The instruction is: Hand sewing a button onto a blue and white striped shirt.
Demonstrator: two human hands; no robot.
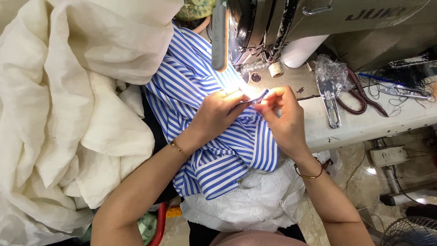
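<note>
Striped blue-and-white cloth looks soft, light; your left hand and right hand both pinch its folded edge, mid-frame.

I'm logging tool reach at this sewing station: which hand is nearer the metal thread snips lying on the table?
Right. The right hand pinches the striped fabric just left of the thread snips; the left hand sits beyond it, farther left.

You have a blue-and-white striped fabric bunched in loose folds across your lap and up onto the edge of the sewing table. Its stripes run in differing directions where it doubles over. One narrow striped edge is lifted off the rest, just in front of the machine's needle area.
</note>
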